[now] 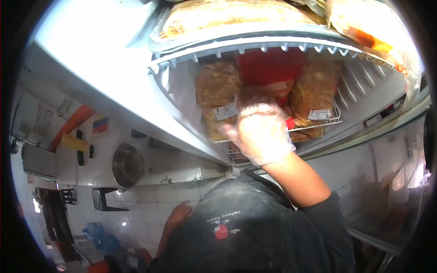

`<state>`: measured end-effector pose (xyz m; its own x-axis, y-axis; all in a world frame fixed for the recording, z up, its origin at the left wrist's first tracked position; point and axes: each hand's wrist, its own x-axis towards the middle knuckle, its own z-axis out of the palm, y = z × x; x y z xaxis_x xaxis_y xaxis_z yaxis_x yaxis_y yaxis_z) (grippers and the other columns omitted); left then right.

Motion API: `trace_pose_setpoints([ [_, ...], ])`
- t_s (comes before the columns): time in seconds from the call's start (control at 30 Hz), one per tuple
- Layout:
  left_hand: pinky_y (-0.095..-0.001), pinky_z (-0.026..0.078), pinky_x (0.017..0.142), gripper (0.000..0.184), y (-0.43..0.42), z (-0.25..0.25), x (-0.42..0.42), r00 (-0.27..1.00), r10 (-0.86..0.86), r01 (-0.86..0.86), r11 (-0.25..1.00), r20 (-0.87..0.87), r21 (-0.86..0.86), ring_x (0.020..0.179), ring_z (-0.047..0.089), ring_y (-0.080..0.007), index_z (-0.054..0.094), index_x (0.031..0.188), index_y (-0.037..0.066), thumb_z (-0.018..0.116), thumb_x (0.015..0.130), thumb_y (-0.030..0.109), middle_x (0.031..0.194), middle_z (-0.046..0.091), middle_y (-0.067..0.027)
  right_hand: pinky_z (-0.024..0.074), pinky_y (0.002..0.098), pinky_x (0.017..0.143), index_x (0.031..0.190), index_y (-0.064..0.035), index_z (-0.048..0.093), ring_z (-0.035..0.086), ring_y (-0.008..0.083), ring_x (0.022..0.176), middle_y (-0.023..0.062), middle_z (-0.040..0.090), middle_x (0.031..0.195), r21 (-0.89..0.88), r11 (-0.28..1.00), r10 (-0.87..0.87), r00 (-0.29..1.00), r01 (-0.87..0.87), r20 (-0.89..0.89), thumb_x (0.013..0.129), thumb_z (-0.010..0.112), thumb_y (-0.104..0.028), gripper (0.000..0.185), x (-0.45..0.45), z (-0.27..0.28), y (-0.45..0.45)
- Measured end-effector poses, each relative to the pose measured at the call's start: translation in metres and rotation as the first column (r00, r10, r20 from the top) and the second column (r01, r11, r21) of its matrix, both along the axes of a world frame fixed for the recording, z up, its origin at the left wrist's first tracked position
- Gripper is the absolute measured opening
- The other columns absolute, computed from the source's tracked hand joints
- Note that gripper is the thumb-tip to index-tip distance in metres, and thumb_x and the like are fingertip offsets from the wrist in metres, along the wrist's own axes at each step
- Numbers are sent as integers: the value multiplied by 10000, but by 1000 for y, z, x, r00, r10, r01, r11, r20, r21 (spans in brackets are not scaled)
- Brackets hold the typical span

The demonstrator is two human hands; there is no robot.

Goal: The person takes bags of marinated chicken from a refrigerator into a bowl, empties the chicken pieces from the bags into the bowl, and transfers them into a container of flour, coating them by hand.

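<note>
My right hand [261,129], in a clear plastic glove, reaches into an open fridge in front of the middle of a wire shelf. Its thumb sticks out to the left, and its fingers stretch into shadow toward a red package [271,68]. Whether they touch it I cannot tell. To the left of the hand stands a labelled clear bag of brownish-orange food [218,88]; a similar labelled bag [314,93] is on the right. My left hand [181,211] hangs low beside my dark apron [241,204], its fingers not clearly visible.
Above the hand, an upper wire shelf [273,43] carries large wrapped food [236,16] and a plastic bag [373,36]. On the left are a counter [159,166] with a metal bowl [128,164], a black stool [107,199] and blue water jugs [101,236].
</note>
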<state>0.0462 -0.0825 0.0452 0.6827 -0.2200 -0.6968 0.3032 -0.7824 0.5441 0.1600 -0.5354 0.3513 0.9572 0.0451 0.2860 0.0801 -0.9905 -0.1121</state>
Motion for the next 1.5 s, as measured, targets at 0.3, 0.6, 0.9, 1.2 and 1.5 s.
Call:
trace_pose_setpoints([
  [0.3,-430,486,1063,630,-214,281,90,536,-450,704,705,715,-85,1160,660,-323,550,1450,16,756,869,145,1229,712,-157,538,457,958,1212,-59,700,701,342,1069,180,734,1173,-17,983,185,979,-184,89,843,708,-316,450,51,73,-1],
  [0.6,-543,452,1058,817,-290,338,115,-111,-86,398,909,990,123,1255,564,-379,536,1408,104,818,643,158,1367,586,-145,430,464,873,1095,-181,721,671,156,977,-4,706,1089,-299,934,286,909,-195,303,839,657,-247,272,-24,51,-10],
  [0.9,-455,342,949,613,-285,326,98,-254,-320,98,930,913,353,1122,487,-247,652,1326,209,804,738,285,1246,583,-32,546,393,987,1219,-9,703,716,338,1130,174,734,1213,33,943,331,932,-330,-149,893,709,-259,411,12,113,-91],
  [1.2,-419,316,865,382,-282,306,70,-285,-318,99,928,904,358,992,456,-194,655,1141,334,825,806,406,1123,551,43,551,399,980,1235,-16,695,707,332,1136,181,717,1240,-118,866,438,852,-485,-286,918,698,-296,423,64,103,-46],
  [1.5,-414,340,846,401,-271,307,78,-271,-316,108,929,909,355,1007,451,-196,643,1176,292,808,837,430,1119,551,30,556,404,973,1251,-24,687,698,325,1142,189,700,1266,-118,851,449,824,-512,-345,943,688,-334,437,68,108,-36],
])
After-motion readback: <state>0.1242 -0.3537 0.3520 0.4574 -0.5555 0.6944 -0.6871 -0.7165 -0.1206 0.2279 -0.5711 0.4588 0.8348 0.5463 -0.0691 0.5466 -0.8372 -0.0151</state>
